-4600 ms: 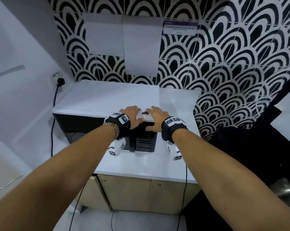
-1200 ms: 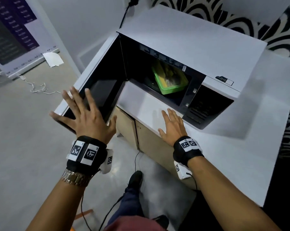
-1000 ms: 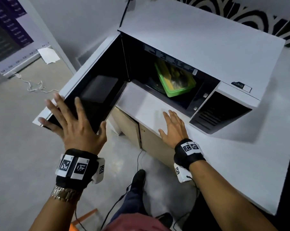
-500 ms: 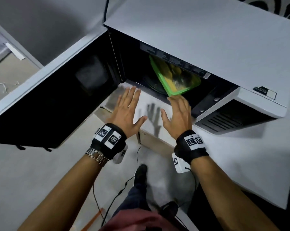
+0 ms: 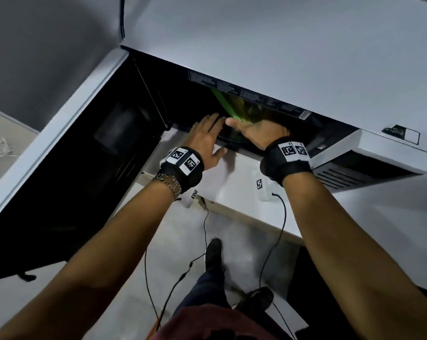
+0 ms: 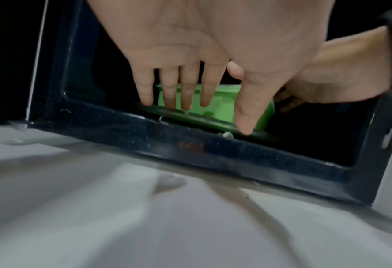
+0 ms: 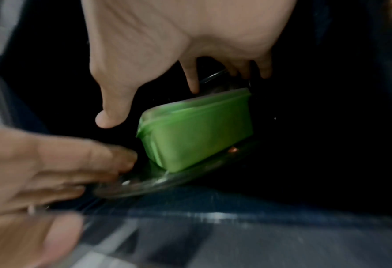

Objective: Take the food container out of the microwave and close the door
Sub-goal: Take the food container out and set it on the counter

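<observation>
Inside, both hands' grips spread wide, empty, flanking the smooth green rectangular plastic container [image 7: 197, 130] on the glass turntable [image 7: 158, 181].

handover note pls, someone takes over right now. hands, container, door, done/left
Left hand: open, fingers straight, reaching into the microwave, no grip yet.
Right hand: open, spread above the green food container, not holding it.
Container: inside, on the glass turntable.
Door: swung fully open to the left.
Done: door opened.
Left: grip the container, lift it out, shut the door.
</observation>
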A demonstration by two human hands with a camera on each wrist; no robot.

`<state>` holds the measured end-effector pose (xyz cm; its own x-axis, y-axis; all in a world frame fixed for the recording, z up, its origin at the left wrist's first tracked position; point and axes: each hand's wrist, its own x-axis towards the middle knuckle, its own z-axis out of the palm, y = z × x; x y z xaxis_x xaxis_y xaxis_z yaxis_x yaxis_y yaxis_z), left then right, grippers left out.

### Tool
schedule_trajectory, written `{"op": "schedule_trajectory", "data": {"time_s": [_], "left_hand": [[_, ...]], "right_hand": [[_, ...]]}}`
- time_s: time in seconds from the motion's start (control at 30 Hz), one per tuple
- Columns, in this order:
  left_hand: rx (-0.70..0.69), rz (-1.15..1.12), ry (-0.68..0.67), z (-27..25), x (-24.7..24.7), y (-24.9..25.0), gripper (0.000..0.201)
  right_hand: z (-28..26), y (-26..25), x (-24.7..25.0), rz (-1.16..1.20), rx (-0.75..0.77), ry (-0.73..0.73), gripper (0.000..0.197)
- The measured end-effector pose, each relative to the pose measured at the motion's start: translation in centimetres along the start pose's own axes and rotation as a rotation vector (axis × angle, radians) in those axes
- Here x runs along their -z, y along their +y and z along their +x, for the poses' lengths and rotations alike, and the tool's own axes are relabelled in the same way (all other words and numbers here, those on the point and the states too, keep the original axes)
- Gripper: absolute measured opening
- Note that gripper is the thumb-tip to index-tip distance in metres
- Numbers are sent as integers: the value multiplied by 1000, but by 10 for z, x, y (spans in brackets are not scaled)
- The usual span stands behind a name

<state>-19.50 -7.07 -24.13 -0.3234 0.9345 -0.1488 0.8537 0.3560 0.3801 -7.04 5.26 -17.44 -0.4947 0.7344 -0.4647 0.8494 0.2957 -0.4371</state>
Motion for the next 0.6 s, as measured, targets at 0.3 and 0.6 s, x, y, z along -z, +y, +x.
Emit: {"op": "schedule_trajectory", "data": {"time_s": [0.3, 0.6], "left_hand": [[-9, 167, -94, -5, -15, -10, 101], [6, 148, -94, -6, -15, -4, 106]], "right_hand": [[9, -13, -10, -122, -20, -21, 74], [-11, -6, -16, 7, -1, 241, 57]]}}
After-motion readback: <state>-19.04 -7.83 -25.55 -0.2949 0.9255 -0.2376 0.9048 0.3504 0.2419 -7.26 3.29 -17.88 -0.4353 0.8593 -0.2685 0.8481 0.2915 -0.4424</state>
